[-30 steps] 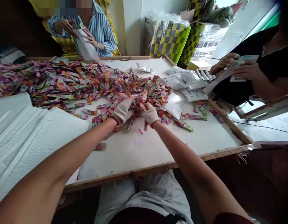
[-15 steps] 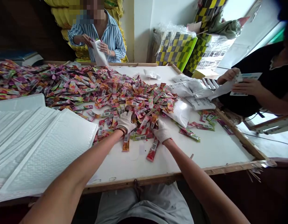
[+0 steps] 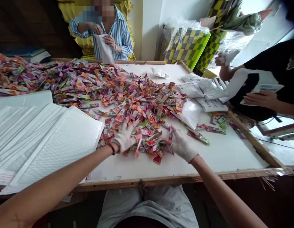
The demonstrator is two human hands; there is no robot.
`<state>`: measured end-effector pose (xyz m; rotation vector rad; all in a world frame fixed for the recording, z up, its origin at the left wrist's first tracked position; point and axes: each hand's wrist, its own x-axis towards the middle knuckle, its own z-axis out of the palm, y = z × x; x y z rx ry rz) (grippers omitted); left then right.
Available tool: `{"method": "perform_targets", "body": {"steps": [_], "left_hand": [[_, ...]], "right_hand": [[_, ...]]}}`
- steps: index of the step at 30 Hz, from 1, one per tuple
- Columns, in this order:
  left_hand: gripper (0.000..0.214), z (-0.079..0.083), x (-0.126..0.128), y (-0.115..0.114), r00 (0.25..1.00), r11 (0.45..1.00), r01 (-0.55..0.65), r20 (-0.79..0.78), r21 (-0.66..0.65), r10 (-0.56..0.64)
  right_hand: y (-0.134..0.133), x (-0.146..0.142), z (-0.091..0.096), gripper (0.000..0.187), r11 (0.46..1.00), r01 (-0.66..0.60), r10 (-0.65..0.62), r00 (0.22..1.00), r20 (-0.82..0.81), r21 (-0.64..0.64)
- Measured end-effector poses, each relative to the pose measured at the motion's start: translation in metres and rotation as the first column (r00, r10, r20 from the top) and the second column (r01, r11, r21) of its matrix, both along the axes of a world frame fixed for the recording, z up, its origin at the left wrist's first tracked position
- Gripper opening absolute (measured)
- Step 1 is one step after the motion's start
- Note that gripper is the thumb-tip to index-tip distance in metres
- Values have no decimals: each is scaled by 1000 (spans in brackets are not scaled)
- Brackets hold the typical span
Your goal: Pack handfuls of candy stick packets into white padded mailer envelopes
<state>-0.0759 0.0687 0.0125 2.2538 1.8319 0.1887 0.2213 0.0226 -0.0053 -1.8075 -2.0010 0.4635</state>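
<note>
Both my hands wear white knit gloves and are smeared by motion. My left hand (image 3: 124, 137) lies on the near edge of a big heap of colourful sachets (image 3: 127, 95). My right hand (image 3: 181, 145) is a little to the right, at the same edge. Between the two hands sits a small clump of sachets (image 3: 150, 142), pulled out from the heap onto the white table top (image 3: 218, 152). I cannot tell whether either hand grips any sachets.
A stack of white padded envelopes (image 3: 42, 139) lies at my left. White bags (image 3: 201, 91) lie at the right. A person in a striped shirt (image 3: 120, 31) holds an envelope across the table. Another person in black (image 3: 263, 95) handles white bags at the right.
Both hands have drawn back toward me, dragging a clump of sachets off the heap. The right hand has swung outward to the right. The view has shifted slightly.
</note>
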Motion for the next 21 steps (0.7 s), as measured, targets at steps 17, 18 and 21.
{"method": "perform_targets", "body": {"steps": [17,18,21], "left_hand": [[38,24,27,-22,987,983,3,-156,-182,-32],[38,16,32,-20,986,977,-38,-167,-212,2],[28,-3,33,-13,990,966,-96,-126,-239,67]], "right_hand": [[-51,-13,40,19,973,-226,231,959,-163,51],[-47,-26,38,16,968,-243,248,963,-106,55],[-42,-54,23,9,956,-293,291,952,97,6]]}}
